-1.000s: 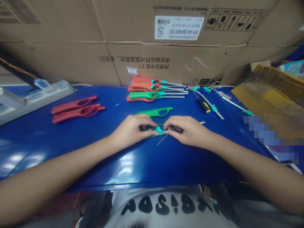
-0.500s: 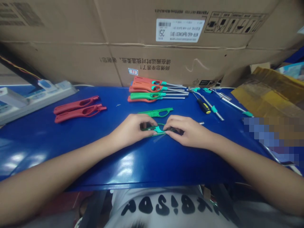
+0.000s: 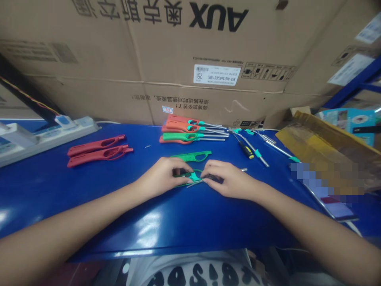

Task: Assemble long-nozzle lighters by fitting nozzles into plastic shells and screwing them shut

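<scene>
On the blue table, my left hand (image 3: 163, 176) pinches a green lighter half-shell (image 3: 195, 177) that has a teal trigger piece in it. From the other side my right hand (image 3: 228, 178) closes its fingertips at the front end of the same lighter, where a metal tube (image 3: 244, 170) shows past my knuckles. What exactly the right fingertips grip is partly hidden. Just beyond my hands lies another green half-shell (image 3: 193, 156). Farther back is a pile of orange and green stick lighters (image 3: 181, 137) with metal tubes pointing right.
Two red shells (image 3: 97, 151) lie left, near a white power strip (image 3: 56, 137). Right of the pile are a black-yellow screwdriver (image 3: 246, 151) and loose tubes with teal triggers (image 3: 262, 158). A large carton (image 3: 119, 51) stands behind; a taped box (image 3: 321, 147) is at right.
The camera view has tilted up, showing more of the carton. My hands stay on the green lighter, with only slight finger movement.
</scene>
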Demonstrator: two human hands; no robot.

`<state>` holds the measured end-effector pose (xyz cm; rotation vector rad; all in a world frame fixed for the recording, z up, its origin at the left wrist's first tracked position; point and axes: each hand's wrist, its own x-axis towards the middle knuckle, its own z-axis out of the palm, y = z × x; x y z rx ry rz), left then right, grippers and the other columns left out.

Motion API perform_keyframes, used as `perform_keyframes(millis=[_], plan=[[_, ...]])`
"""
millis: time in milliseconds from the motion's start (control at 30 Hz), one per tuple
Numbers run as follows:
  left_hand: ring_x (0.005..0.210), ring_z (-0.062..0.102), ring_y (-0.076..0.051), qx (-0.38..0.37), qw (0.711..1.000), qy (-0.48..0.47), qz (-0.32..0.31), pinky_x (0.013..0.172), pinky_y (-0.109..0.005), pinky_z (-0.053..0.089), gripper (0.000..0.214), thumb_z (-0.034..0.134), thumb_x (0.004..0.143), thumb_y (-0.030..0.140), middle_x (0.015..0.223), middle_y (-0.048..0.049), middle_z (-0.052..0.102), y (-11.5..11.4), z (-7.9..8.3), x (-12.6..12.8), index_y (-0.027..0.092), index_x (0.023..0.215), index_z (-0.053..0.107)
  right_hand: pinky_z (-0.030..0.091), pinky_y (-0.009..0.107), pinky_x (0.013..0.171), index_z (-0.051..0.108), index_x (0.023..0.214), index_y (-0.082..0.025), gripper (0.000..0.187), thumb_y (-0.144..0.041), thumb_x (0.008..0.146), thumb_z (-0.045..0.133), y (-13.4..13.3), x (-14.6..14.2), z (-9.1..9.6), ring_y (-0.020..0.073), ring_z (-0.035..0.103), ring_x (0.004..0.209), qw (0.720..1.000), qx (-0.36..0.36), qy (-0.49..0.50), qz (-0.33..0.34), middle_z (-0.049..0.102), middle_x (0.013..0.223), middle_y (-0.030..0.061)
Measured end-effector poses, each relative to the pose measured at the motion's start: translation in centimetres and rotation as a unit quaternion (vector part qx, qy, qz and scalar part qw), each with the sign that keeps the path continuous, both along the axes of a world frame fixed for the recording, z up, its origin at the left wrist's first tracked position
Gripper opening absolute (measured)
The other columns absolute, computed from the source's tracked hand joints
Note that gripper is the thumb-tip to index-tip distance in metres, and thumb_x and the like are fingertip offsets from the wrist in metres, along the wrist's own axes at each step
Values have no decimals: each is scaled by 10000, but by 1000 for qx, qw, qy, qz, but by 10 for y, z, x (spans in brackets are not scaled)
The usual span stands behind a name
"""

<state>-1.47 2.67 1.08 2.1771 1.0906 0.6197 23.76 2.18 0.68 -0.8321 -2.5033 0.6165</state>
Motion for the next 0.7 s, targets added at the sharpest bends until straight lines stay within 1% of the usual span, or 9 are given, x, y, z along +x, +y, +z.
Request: perform_keyframes(millis=[200, 300, 367, 400, 467, 500, 567, 633, 700], plan=[[898, 691, -197, 9, 998, 49, -28, 775, -297, 533, 381, 676, 898, 424, 1116, -50, 755, -6, 10, -5, 234, 1226, 715, 476, 254, 662, 712, 1027, -183, 169, -248, 945, 579, 5, 7, 8, 123, 579, 707, 999, -4, 29, -16, 661, 938, 51], [1183, 635, -283, 70, 987, 136, -42, 986, -396, 517, 561, 707, 855, 463, 1325, -69, 672, -12, 19, -10, 253, 1367, 616, 464, 261, 629, 723, 1022, -193, 214, -291, 942, 551, 21, 29, 20, 138, 580, 653, 988, 34, 24, -150, 673, 831, 35], [1223, 618, -317, 95, 974, 200, -49, 1001, -444, 518, 606, 704, 841, 405, 1363, -75, 646, -16, 26, -13, 261, 1414, 570, 438, 278, 591, 710, 1105, -209, 288, -262, 954, 471, 37, 52, 28, 160, 554, 576, 942, 60, -35, -327, 625, 672, 10], [1205, 629, -324, 102, 968, 223, -50, 983, -453, 531, 614, 694, 834, 366, 1367, -80, 640, -17, 29, -15, 258, 1423, 558, 452, 290, 624, 687, 1176, -215, 331, -234, 948, 448, 45, 66, 31, 178, 586, 624, 906, 74, -78, -408, 653, 726, 27], [1159, 656, -314, 101, 962, 249, -55, 948, -444, 552, 584, 654, 841, 296, 1356, -80, 641, -19, 32, -17, 255, 1415, 559, 491, 323, 802, 606, 1313, -211, 428, -192, 905, 477, 61, 93, 34, 226, 654, 901, 829, 75, -184, -523, 697, 1070, 96], [1147, 661, -304, 99, 961, 251, -59, 941, -433, 556, 556, 635, 851, 272, 1345, -76, 646, -18, 32, -18, 255, 1403, 567, 485, 372, 877, 576, 1348, -158, 479, -195, 874, 521, 68, 106, 33, 287, 631, 1049, 807, 66, -206, -550, 652, 1215, 164], [1155, 655, -288, 96, 964, 237, -67, 950, -417, 552, 496, 609, 876, 251, 1327, -69, 653, -17, 30, -18, 256, 1372, 585, 470, 489, 924, 580, 1326, -64, 503, -237, 854, 560, 78, 126, 27, 409, 565, 1177, 773, 43, -226, -591, 577, 1307, 273], [1193, 630, -279, 98, 971, 207, -73, 988, -411, 530, 442, 600, 904, 251, 1318, -71, 655, -14, 24, -16, 252, 1346, 600, 449, 548, 958, 605, 1296, -54, 475, -272, 878, 547, 85, 139, 19, 450, 518, 1237, 752, 26, -236, -615, 552, 1334, 293], [1218, 607, -268, 102, 977, 166, -84, 1023, -407, 504, 406, 595, 931, 256, 1300, -77, 662, -12, 17, -14, 246, 1336, 603, 441, 558, 977, 646, 1248, -86, 415, -291, 910, 519, 90, 146, 12, 436, 512, 1253, 739, 15, -239, -629, 562, 1325, 273]])
